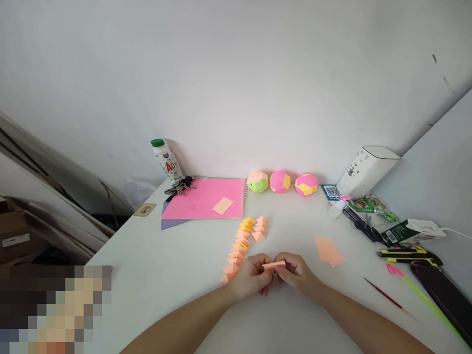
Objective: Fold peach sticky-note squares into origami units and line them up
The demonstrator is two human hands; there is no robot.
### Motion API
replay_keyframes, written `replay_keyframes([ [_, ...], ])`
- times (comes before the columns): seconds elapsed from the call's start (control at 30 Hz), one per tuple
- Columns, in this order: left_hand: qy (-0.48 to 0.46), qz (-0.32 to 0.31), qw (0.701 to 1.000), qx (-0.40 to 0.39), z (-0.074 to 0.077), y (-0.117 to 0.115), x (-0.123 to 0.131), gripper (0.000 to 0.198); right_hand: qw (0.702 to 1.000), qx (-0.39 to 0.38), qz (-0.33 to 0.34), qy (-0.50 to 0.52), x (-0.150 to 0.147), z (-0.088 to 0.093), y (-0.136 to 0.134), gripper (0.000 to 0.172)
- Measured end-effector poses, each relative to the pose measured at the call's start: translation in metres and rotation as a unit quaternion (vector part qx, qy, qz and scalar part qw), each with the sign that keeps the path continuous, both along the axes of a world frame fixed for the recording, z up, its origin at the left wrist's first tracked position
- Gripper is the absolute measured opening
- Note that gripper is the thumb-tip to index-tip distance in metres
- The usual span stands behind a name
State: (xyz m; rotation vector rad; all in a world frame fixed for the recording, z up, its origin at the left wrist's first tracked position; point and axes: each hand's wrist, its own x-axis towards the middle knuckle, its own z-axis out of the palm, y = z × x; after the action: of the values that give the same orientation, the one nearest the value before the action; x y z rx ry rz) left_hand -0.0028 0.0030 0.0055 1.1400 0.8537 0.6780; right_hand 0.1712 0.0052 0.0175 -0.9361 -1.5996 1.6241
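Between my two hands is a small folded piece of orange paper (pixel 274 265), narrow and strip-like from this side. My left hand (pixel 254 276) pinches its left end, and my right hand (pixel 295 273) pinches its right end. Just beyond my left hand runs a row of folded orange and yellow paper pieces (pixel 236 254), with a shorter row of orange ones (pixel 260 229) beside it. Flat orange paper sheets (pixel 329 251) lie to the right of my right hand.
Three paper balls (pixel 280 182) stand along the wall. A pink sheet (pixel 206 196), keys (pixel 180 187) and a bottle (pixel 167 160) are at the back left. On the right are a white container (pixel 367 172), a cutter (pixel 409 255), a black case (pixel 444 297) and a thin red stick (pixel 385 295).
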Motion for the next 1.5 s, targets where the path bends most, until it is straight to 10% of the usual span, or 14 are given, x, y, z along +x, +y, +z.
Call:
replay_keyframes([
  [1.5, -0.115, 0.150, 0.981, -0.042, -0.001, 0.005, 0.005, 0.037, 0.993, 0.070, -0.053, 0.080, 0.003, -0.013, -0.002, 0.019],
])
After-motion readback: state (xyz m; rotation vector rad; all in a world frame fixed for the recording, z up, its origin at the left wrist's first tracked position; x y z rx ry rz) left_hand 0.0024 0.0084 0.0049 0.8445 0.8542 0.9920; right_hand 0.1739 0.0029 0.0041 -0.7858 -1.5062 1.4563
